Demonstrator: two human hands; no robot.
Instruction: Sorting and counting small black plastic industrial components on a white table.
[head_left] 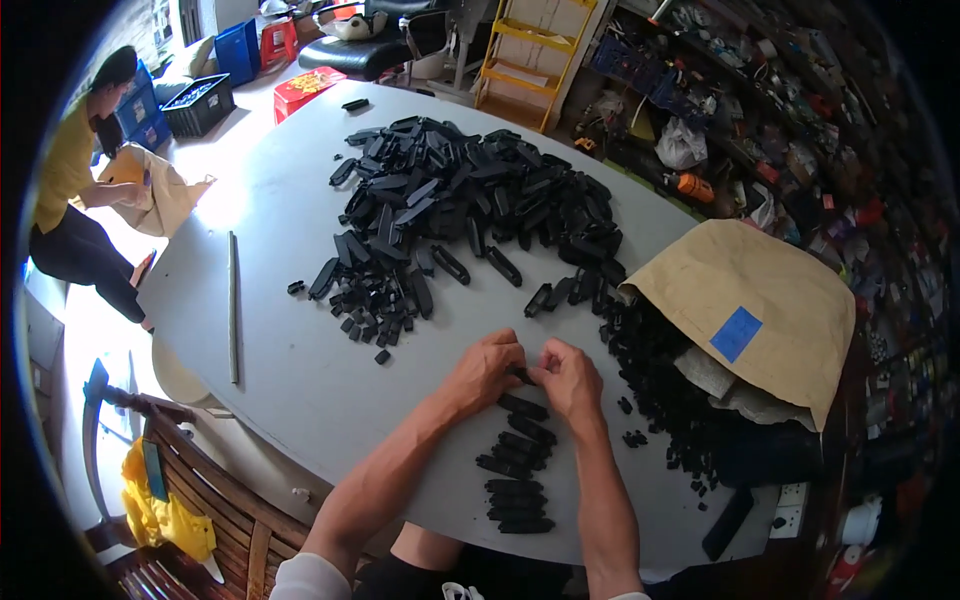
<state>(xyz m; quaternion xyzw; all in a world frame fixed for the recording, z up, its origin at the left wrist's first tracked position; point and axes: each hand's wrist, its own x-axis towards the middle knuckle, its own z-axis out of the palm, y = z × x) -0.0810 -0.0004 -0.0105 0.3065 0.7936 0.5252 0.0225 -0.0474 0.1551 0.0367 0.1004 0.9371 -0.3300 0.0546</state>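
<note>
Left hand [487, 366] and right hand [570, 378]: met fingertip to fingertip, both pinching one small black plastic part [522, 376] just above the bench [300, 390]. Forearms entered from the lower edge, wrists bent inward. Best handled by a steady pinch, the piece aligned squarely. Row of finished pieces [517, 470] lay just below the hands; large black heap [470, 210] well beyond; paper sack [760, 310] to their right.

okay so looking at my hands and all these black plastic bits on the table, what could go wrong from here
The finished row runs close to the table's near edge; a forearm nudge could knock pieces off. Small bits spilling from the paper sack lie beside your right hand and might mix in with the piece that both hands pinch.
</note>
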